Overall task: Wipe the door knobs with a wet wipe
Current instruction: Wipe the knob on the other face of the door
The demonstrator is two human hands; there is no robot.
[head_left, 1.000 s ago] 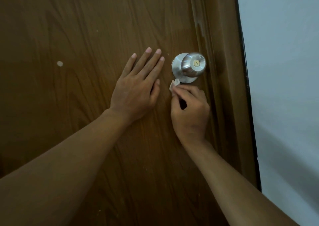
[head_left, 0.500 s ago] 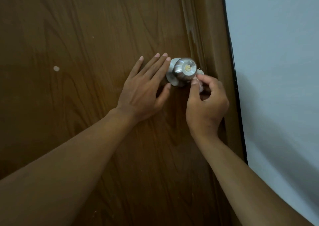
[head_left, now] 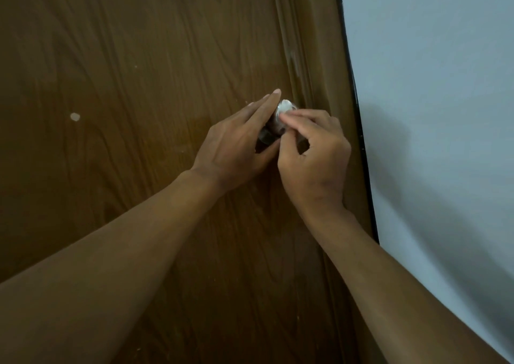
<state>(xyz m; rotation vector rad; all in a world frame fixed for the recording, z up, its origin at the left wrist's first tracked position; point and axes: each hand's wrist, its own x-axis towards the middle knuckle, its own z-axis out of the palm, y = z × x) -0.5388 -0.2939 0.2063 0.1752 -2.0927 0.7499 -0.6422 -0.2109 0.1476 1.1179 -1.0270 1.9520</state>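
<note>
Head view: round metal knob [head_left: 274,126], mostly hidden, sits between my hands. My right hand [head_left: 314,155] pinches a crumpled white wipe [head_left: 285,107] against it. At nine o'clock, my left hand [head_left: 236,144], fingers straight, touches the knob on the wood-grain door [head_left: 139,72].

silver door knob [head_left: 274,130] mostly hidden; white wet wipe [head_left: 285,107] pressed on top.

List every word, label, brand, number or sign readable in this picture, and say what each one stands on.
None: no readable text shows anywhere.
Round silver metal door knob: mostly hidden by the left hand and right hand; no marking shows.
White wet wipe: plain, blurred.
Brown wood-grain door: only a small pale spot, not a letter.
Pale grey wall: bare.
</note>
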